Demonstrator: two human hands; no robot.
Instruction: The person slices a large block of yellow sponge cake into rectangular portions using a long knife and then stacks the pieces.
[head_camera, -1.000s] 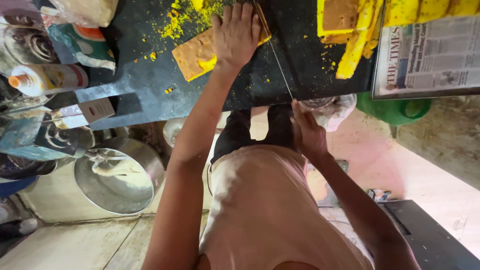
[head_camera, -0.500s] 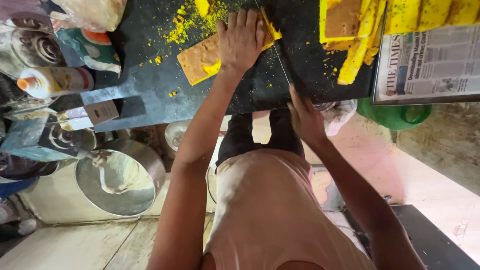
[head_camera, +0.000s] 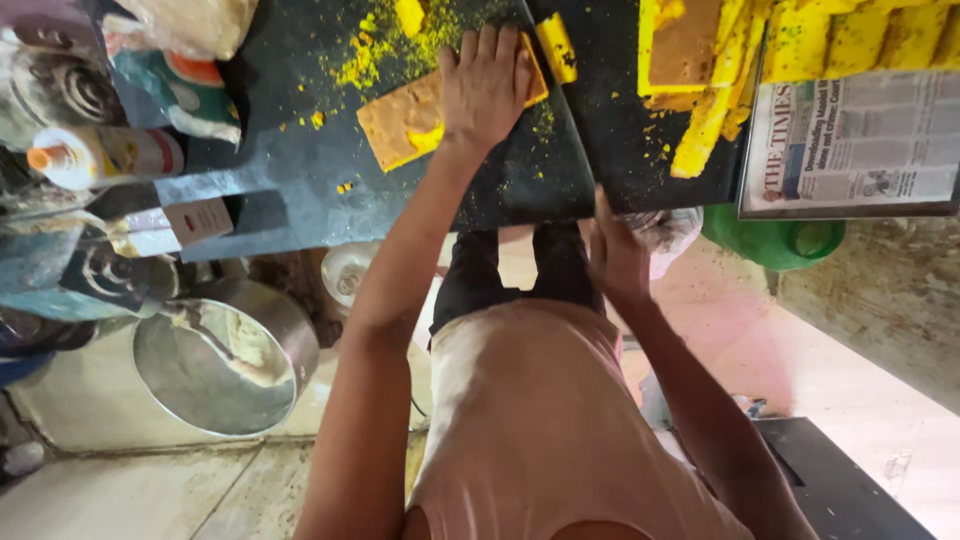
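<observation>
Steel catches my eye first, the big round pot (head_camera: 225, 365) at lower left of the frame, below my elbow. My right hand (head_camera: 618, 262) has come up a little since a moment ago and now rests at the near edge of the dark counter (head_camera: 300, 190), just left of a clear plastic bag (head_camera: 668, 232); whether its fingers close on anything I cannot tell. My left hand (head_camera: 487, 85) stays pressed flat, fingers spread, on the tan-topped yellow slab (head_camera: 405, 120) at top centre, so the block is pinned where it was and ready for a cut. A thin wire or blade line (head_camera: 555, 100) runs just right of that hand, a small yellow piece (head_camera: 556, 47) beside it. Left of frame: an orange-capped bottle (head_camera: 100, 155) lying down, a small white carton (head_camera: 190, 222), a green and red packet (head_camera: 180, 85). Far right, a folded newspaper (head_camera: 850, 145) under yellow strips (head_camera: 715, 110), a green tub (head_camera: 775, 240) below it.
</observation>
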